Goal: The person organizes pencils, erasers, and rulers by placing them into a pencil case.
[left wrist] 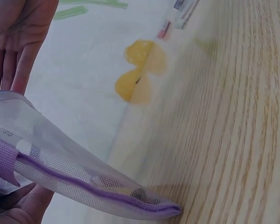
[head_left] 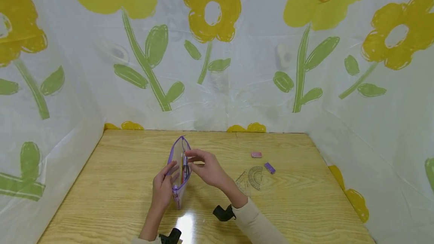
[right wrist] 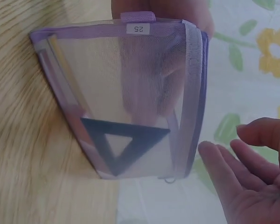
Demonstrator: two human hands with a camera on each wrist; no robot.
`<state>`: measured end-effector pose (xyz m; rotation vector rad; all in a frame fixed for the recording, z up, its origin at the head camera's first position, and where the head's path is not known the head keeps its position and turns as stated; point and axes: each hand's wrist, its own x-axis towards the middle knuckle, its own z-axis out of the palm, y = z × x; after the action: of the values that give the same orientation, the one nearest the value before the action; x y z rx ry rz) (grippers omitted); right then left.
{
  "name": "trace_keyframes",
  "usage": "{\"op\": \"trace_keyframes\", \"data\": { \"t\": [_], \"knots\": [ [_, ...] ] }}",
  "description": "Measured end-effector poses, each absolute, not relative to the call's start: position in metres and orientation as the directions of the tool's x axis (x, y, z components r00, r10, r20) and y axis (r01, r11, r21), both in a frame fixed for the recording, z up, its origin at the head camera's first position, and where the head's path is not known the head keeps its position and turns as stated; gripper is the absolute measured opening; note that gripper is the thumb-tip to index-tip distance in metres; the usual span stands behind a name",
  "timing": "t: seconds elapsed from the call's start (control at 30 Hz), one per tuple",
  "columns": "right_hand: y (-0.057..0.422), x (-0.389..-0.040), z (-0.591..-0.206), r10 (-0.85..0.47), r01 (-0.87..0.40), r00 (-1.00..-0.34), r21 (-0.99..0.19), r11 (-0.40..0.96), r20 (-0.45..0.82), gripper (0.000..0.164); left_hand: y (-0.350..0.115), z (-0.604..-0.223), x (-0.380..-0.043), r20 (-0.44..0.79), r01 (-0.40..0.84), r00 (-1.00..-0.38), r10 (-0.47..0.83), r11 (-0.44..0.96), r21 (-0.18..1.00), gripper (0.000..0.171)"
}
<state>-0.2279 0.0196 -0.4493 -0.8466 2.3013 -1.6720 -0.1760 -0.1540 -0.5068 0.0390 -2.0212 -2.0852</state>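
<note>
**Clerk A:** Listing item one: mesh pouch [head_left: 179, 168], see-through white netting with purple binding and a purple zip edge. Position: standing on its long lower edge on the wooden tabletop [head_left: 291, 214], near the middle, mouth upward.

**Clerk B:** Markings?

**Clerk A:** Small white label reading "25" under a purple tab on one end, plain in the right wrist view [right wrist: 137, 29]. Mesh fine enough that fingers show through it as a dim shape.

**Clerk B:** Contents?

**Clerk A:** One dark set square with a triangular cut-out [right wrist: 123, 142], lying against the mesh wall. Several thin pens or pencils, red and yellow among them, along the bottom edge [head_left: 183, 170]. Exact count cannot be told.

**Clerk B:** Hands?

**Clerk A:** Left hand [head_left: 163, 188]: grip clamped on the pouch, fingers on its near side wall, holding it upright. Right hand [head_left: 207, 168]: grip apart, fingers loosely bent and hovering at the open top edge, just beside the binding; whether a fingertip touches the mesh cannot be told.

**Clerk B:** Other entries on the tabletop?

**Clerk A:** Right of the hands, apart from the pouch: clear protractor [head_left: 255, 176], clear set square [head_left: 241, 180] just beside it, pink eraser [head_left: 256, 154], small purple block [head_left: 269, 167]. Backdrop: white sheeting printed with yellow flowers [head_left: 211, 10].
</note>
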Motion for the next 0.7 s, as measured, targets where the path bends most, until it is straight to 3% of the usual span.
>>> {"op": "trace_keyframes", "data": {
  "t": [0.7],
  "knots": [
    [0.083, -0.218, -0.486, -0.404, -0.322, -0.875, -0.944, 0.073, 0.267, 0.03, -0.155, -0.504, -0.175, 0.135, 0.136, -0.976, -0.173, 0.006, 0.991, 0.052]
  ]
}}
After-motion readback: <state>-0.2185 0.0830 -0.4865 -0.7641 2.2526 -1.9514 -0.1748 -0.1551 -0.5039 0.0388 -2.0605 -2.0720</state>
